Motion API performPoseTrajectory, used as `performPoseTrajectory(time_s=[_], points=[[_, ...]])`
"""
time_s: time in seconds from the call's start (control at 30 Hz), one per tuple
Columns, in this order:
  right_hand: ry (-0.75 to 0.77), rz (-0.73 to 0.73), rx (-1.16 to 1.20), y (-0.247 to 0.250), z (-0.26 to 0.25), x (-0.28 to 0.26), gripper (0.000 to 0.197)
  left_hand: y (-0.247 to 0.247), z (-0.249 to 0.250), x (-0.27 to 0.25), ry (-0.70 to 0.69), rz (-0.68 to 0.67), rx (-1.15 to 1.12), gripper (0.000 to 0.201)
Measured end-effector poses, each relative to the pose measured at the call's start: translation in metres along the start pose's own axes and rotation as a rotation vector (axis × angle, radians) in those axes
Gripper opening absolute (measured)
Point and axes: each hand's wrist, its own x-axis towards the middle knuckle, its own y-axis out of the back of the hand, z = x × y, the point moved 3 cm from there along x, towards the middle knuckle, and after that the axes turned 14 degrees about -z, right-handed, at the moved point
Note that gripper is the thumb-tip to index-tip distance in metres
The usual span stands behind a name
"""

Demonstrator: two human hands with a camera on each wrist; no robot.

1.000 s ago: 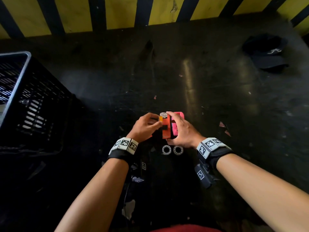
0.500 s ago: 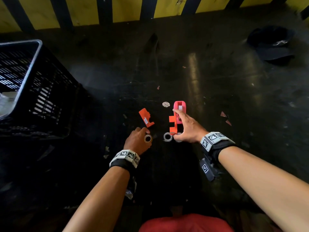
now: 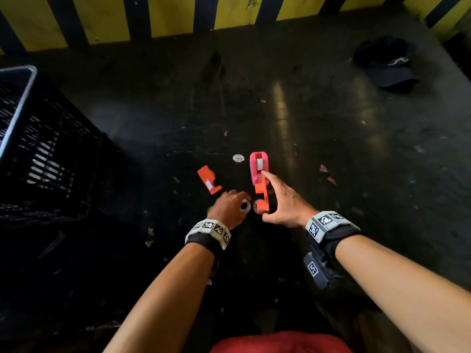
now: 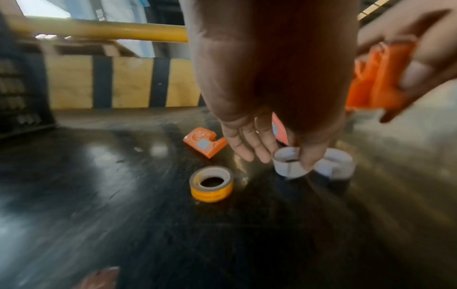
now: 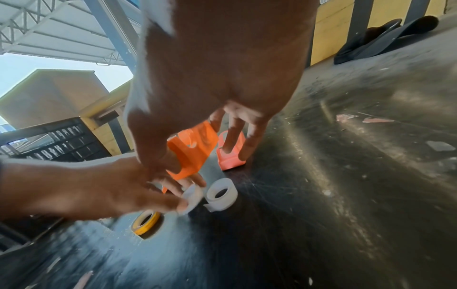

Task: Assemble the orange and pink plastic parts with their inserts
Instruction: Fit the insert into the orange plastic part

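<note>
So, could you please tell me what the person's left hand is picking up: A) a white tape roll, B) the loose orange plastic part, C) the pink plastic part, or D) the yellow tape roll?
A: the left hand pinches a white tape roll, while the yellow tape roll lies apart, untouched.

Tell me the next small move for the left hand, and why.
Probably lift the white roll pinched in the left hand and bring it to the orange part that the right hand holds upright: the roll is already gripped, and that part stands just beside it.
</note>
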Motion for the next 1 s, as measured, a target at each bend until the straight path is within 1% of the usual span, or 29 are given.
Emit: performPoseTrajectory(time_s=[0.07, 0.13, 0.17, 0.23, 0.37, 0.43, 0.57, 0.67, 0.8, 0.87, 0.9, 1.0], points=[[-0.013, 0.021, 0.020, 0.003, 0.004, -0.004, 0.114, 0.013, -0.003, -0.005, -0.049, 0.085, -0.254, 0.032], [-0.007, 0.050, 0.037, 0.005, 0.004, -0.007, 0.110, 0.031, -0.001, -0.013, -0.092, 0.136, -0.493, 0.032], [0.004, 0.059, 0.044, 0.006, 0.002, -0.007, 0.108, 0.040, 0.001, -0.017, -0.117, 0.146, -0.583, 0.033], [0.039, 0.074, 0.052, 0.008, -0.005, -0.004, 0.108, 0.054, 0.003, -0.022, -0.165, 0.147, -0.676, 0.036], [0.105, 0.093, 0.052, 0.014, -0.021, 0.003, 0.110, 0.070, 0.006, -0.029, -0.214, 0.147, -0.762, 0.037], [0.119, 0.103, 0.054, 0.019, -0.026, 0.004, 0.110, 0.075, 0.006, -0.030, -0.212, 0.142, -0.819, 0.038], [0.137, 0.123, 0.045, 0.025, -0.035, 0.007, 0.108, 0.080, 0.004, -0.032, -0.175, 0.098, -0.873, 0.037], [0.163, 0.097, 0.042, 0.026, -0.042, 0.007, 0.109, 0.082, 0.002, -0.031, -0.126, 0.092, -0.921, 0.040], [0.223, 0.054, -0.006, 0.023, -0.051, 0.005, 0.109, 0.082, 0.006, -0.034, -0.064, -0.016, -1.011, 0.040], [0.235, 0.049, 0.007, 0.020, -0.051, 0.007, 0.110, 0.084, 0.007, -0.035, -0.036, -0.039, -1.016, 0.039], [0.228, 0.048, 0.006, 0.019, -0.051, 0.008, 0.108, 0.085, 0.008, -0.035, -0.026, -0.046, -1.001, 0.038], [0.191, 0.036, -0.011, 0.017, -0.048, 0.010, 0.095, 0.087, 0.008, -0.034, 0.022, -0.063, -0.938, 0.039]])
